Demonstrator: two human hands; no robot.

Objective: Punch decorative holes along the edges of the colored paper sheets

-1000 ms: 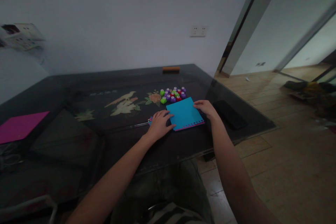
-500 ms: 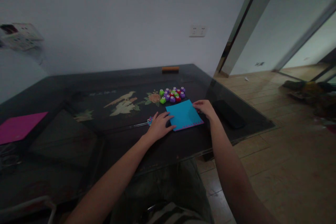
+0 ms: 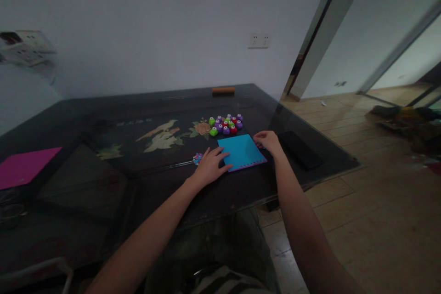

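Note:
A square blue sheet (image 3: 240,150) lies on the dark table, with a row of small dots along its near edge and a thin pink layer showing beneath. My left hand (image 3: 211,165) rests at its left edge, fingers spread, the tips on the sheet. At the right edge is my right hand (image 3: 266,141), thumb and fingers pinched together; what they hold is too small to make out. Beside my left hand sits a small cluster of blue and pink bits (image 3: 197,158), partly covered by it. Several green, purple and red eye-topped pieces (image 3: 226,125) stand behind the sheet.
A black oblong case (image 3: 300,149) lies to the right of my right hand. At the back of the table (image 3: 172,105) is a brown cylinder (image 3: 223,91). A magenta sheet (image 3: 29,165) lies far left. The table's right edge drops to a tiled floor.
The far edge of the blue sheet, raised at its right corner before, now lies lower and flatter. My left hand has shifted very slightly right; my right hand stays nearly in place.

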